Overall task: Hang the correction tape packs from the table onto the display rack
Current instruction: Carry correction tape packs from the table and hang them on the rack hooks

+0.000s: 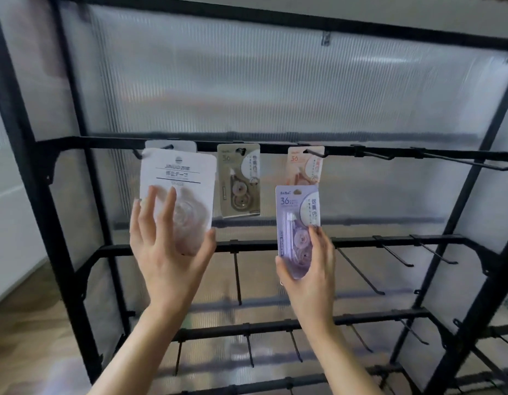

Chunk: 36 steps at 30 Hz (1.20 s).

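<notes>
1. While both forearms reach up toward the display rack (272,148), my left hand (170,252) is raised with its back to me, fingers spread and nearly straight, thumb out to the right.
2. My right hand (309,269) sits lower, wrist angled up and slightly left, fingers curled.
3. My left hand holds the white pack (181,178): fingers lie across its clear blister and my thumb is at the lower right edge. The pack is tilted, and its top is just by the leftmost hook (137,153) on the upper bar, in front of another white card (170,144) hanging there. Whether its hole is on the hook, I cannot tell.
4. My right hand pinches the lower half of the lilac pack (297,206), thumb on the left edge, fingers on the right. The pack stands upright above my grip, overlapping the bottom of the peach pack (305,163), which hangs from its own hook.
5. Between my two packs, a khaki pack (238,181) hangs on the same bar.
6. Each pack is a flat, round-cornered card with a glossy plastic bubble. The rack is matte black metal with thin wire hooks (372,153), backed by a translucent ribbed panel (247,81).
</notes>
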Motion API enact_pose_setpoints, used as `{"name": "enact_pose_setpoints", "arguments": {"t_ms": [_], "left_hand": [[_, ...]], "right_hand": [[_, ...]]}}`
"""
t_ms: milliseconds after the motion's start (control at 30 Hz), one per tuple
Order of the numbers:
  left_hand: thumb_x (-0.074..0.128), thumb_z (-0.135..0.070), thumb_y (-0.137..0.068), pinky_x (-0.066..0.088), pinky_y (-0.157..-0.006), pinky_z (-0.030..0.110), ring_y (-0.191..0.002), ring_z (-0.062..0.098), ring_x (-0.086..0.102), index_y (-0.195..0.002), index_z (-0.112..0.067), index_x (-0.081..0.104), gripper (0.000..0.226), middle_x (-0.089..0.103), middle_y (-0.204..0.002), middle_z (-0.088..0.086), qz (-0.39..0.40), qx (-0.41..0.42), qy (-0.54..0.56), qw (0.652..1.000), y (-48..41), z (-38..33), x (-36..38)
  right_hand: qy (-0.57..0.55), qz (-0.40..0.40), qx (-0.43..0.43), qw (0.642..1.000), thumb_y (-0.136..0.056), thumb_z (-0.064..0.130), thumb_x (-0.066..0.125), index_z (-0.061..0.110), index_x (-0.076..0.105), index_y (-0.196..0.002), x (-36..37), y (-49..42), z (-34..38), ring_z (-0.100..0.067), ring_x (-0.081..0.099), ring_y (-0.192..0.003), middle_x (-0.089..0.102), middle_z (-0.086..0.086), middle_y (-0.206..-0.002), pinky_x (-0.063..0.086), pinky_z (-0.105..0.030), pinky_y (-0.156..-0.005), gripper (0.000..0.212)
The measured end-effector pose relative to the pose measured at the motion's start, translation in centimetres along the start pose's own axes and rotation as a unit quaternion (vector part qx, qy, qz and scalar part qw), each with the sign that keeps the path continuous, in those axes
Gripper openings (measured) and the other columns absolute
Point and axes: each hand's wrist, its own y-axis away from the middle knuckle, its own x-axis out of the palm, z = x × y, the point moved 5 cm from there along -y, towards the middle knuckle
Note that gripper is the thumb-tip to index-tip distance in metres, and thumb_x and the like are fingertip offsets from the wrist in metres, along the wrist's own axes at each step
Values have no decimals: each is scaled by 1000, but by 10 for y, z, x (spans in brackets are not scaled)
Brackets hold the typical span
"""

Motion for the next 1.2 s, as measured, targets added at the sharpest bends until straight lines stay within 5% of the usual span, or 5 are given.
{"name": "enact_pose_setpoints", "arguments": {"t_ms": [167,400,900,1200], "left_hand": [[59,-44,-80,19,-115,42,-137,42,30,-135,-18,42,63,37,-146,18,-14,48,3,999,2,2,-16],[57,-46,-80,17,-113,41,-138,39,27,-136,-18,45,64,36,-148,16,0,-8,15,1000,-6,18,-22],[54,-49,-77,14,-110,36,-140,32,23,-139,-23,41,68,33,-153,7,2,-57,2,998,-12,32,-22],[70,-39,-82,19,-110,53,-142,36,16,-149,-28,28,80,14,-159,7,127,-86,-49,987,-38,60,19]], "right_hand": [[17,-20,2,1000,-71,13,81,-1,46,-133,17,12,15,-32,49,-123,46,-18,-136,40,-33,-97,72],[14,-13,3,1000,-75,18,79,2,43,-136,23,14,27,-29,45,-127,43,-15,-139,48,-39,-96,72],[22,-17,-3,1000,-73,16,79,1,44,-135,26,4,27,-31,47,-125,44,-17,-138,40,-29,-95,72],[30,-21,-14,999,-72,14,81,0,47,-132,40,-1,30,-31,47,-125,46,-15,-136,39,-28,-97,71]]}}
